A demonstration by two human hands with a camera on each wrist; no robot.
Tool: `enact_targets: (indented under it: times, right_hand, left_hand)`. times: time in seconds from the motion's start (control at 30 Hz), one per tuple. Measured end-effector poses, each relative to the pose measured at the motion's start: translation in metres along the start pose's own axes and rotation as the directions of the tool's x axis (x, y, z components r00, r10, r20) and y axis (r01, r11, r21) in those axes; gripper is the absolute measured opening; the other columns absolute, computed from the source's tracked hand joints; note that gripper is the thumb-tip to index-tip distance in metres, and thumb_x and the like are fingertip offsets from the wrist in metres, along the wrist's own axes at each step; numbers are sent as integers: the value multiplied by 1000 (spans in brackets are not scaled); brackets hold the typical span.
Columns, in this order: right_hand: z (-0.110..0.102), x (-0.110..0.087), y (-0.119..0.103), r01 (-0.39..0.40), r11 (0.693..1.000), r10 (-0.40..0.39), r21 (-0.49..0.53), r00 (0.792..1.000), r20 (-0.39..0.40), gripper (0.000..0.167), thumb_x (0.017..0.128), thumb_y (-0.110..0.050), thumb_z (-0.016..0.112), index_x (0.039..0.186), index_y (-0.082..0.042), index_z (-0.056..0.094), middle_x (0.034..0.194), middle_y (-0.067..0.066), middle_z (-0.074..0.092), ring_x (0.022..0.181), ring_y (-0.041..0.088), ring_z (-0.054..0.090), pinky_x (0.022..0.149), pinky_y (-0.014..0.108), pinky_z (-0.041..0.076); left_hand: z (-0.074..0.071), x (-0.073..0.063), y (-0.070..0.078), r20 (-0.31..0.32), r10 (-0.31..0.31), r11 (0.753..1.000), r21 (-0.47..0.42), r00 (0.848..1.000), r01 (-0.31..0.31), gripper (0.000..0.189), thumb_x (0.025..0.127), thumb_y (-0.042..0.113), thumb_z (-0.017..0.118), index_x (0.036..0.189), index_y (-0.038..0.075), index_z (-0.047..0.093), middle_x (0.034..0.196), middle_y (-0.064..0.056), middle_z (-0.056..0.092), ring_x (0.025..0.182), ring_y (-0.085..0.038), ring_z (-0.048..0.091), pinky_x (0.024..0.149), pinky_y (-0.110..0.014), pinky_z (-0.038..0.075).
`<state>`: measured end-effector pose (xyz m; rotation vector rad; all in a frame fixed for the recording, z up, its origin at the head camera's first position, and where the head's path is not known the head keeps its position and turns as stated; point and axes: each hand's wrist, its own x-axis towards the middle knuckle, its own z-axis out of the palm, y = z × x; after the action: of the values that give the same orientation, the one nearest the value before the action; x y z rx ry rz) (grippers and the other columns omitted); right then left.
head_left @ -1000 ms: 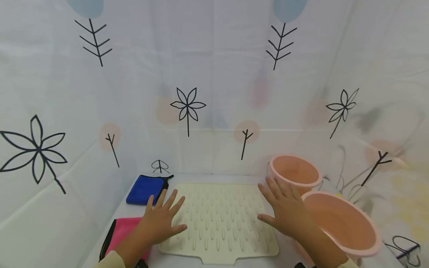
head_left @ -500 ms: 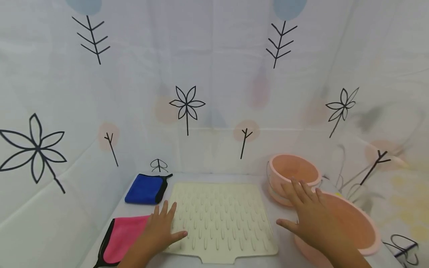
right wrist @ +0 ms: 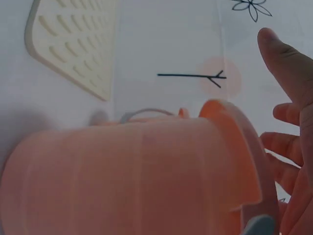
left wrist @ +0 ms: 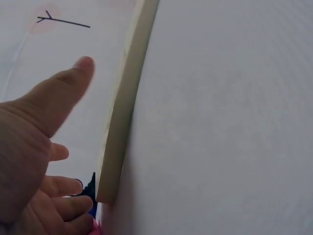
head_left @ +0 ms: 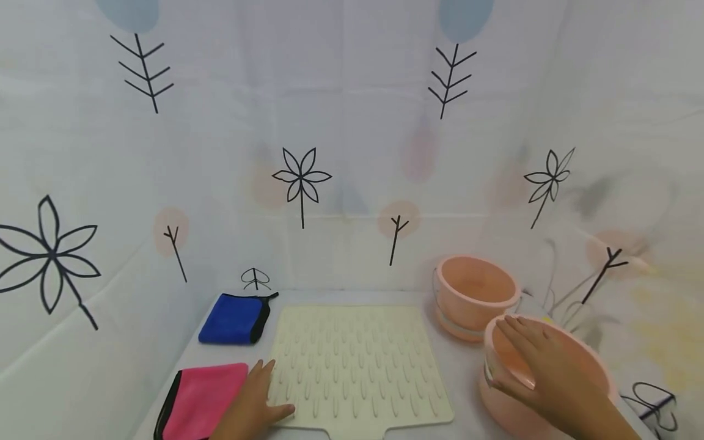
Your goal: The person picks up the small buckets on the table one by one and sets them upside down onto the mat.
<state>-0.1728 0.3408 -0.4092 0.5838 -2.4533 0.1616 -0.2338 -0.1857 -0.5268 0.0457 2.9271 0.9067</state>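
Note:
My left hand (head_left: 253, 397) is low over the near left corner of a cream washboard (head_left: 352, 366) with raised ridges, thumb spread out. In the left wrist view the thumb and fingers (left wrist: 71, 208) stand beside the board's edge (left wrist: 120, 117), holding nothing. At the right, my right hand (head_left: 550, 373) hovers over the near pink bucket (head_left: 497, 397), its fingers extended across the mouth. The right wrist view shows that hand (right wrist: 298, 142) beside the rim of the bucket (right wrist: 122, 176), with no object in it.
Behind the near bucket stands a second pink bucket (head_left: 467, 311) with a wire handle. A blue fabric piece with black trim (head_left: 231, 321) and a pink one (head_left: 203, 397) lie left of the board. A patterned white curtain (head_left: 352, 153) closes off the back and sides.
My right hand has moved right, from the board's right edge to over the near bucket. My left hand has drawn back toward me, uncovering more of the pink fabric piece.

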Motion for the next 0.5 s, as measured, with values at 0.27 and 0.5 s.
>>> enact_targets:
  times: [0.27, 0.5]
  right_hand:
    - [13, -36, 30, 192, 980, -177, 60, 965, -196, 107, 83, -80, 68, 147, 5, 55, 166, -4, 38, 156, 4, 22, 128, 23, 11]
    - [6, -59, 38, -21, 985, 25, 173, 1000, -17, 127, 57, -35, 103, 161, -5, 38, 170, 6, 31, 156, -1, 14, 120, 7, 4]
  left_hand:
    - [1, 1, -3, 24, 73, 995, -64, 997, -71, 114, 64, 43, 100, 155, 1, 45, 161, -37, 32, 145, -57, 37, 110, -72, 38]
    - [2, 3, -7, 83, 84, 992, -106, 993, -75, 112, 65, 39, 99, 157, 6, 44, 162, -38, 28, 147, -61, 28, 110, -78, 32]
